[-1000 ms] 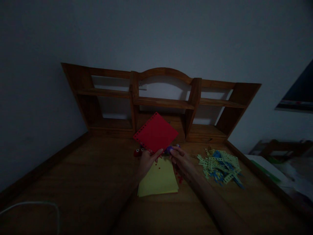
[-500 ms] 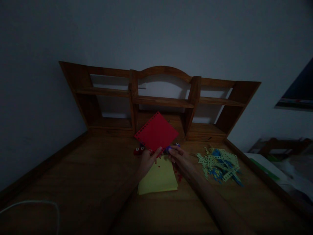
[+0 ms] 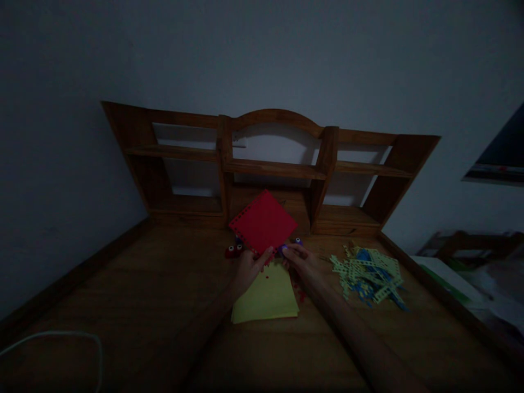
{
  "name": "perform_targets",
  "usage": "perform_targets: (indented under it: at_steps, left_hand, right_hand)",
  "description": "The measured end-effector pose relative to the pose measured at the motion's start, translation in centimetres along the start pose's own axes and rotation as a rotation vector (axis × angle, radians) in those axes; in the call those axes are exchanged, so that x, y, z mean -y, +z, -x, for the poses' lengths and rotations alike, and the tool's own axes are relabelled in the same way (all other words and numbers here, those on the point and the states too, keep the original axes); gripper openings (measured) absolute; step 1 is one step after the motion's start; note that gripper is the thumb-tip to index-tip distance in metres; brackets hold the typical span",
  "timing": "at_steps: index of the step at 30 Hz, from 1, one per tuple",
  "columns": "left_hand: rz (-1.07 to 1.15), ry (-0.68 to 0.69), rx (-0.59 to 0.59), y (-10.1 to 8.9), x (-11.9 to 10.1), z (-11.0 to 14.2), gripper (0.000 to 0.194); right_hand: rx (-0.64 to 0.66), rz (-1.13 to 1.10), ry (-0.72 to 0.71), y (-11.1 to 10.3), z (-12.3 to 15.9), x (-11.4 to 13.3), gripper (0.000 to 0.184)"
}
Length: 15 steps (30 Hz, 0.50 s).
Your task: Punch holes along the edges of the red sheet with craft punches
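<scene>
My left hand (image 3: pixel 249 268) pinches the near corner of a red paper sheet (image 3: pixel 264 221) with punched holes along its left edge, holding it tilted up above the desk. My right hand (image 3: pixel 301 261) is closed on a small purple punch (image 3: pixel 283 249) at the sheet's lower right edge. Below both hands lies a stack of yellow paper (image 3: pixel 267 297) sprinkled with tiny red dots. A red punch (image 3: pixel 233 250) sits on the desk just left of my left hand.
A heap of yellow, green and blue punched paper strips (image 3: pixel 368 272) lies to the right on the wooden desk (image 3: pixel 164 305). A wooden shelf unit (image 3: pixel 270 166) stands at the back. A white cable (image 3: pixel 61 341) curves at the near left.
The red sheet has dropped slightly and shifted a little right, along with both hands. Otherwise the scene is the same.
</scene>
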<state>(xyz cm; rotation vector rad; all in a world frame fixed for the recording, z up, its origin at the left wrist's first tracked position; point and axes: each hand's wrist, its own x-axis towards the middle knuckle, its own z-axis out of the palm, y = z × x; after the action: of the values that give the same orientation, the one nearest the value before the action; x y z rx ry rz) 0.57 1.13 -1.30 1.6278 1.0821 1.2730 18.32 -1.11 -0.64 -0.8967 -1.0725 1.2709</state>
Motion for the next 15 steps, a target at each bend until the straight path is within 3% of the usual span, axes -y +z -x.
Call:
perform_targets:
  at_steps: [15]
  left_hand:
    - [0.004, 0.06, 0.063, 0.07, 0.25, 0.13, 0.036]
  right_hand:
    - [0.033, -0.128, 0.089, 0.07, 0.08, -0.04, 0.026]
